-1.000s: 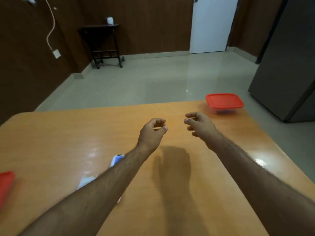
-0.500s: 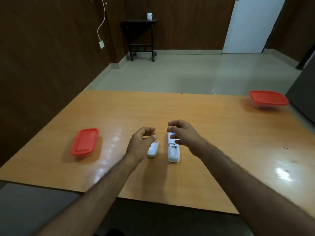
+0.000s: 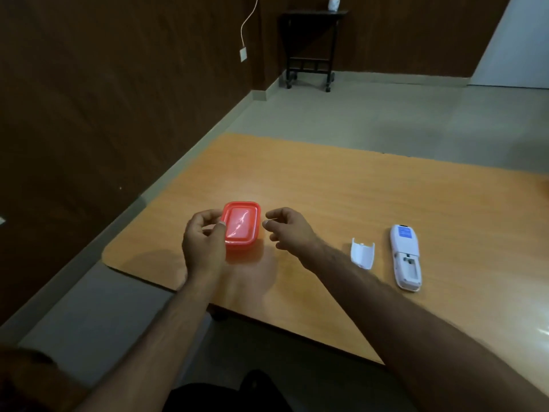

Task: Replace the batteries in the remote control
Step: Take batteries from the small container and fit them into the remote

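A white remote control lies face down on the orange table, its battery compartment open and empty-looking. Its loose white battery cover rests just left of it. A small red-lidded box sits near the table's left corner. My left hand hovers at the box's left side, fingers curled, thumb close to the lid edge. My right hand hovers at the box's right side with fingers apart. Neither hand clearly grips the box.
The table's left edge and rounded near corner are close to the box. A dark wall runs along the left. A small dark side table stands far back by the wall on the pale floor.
The view has swung left. Both hands moved from the remote and cover over to the red-lidded box at the table's left. Remote and cover stay put.
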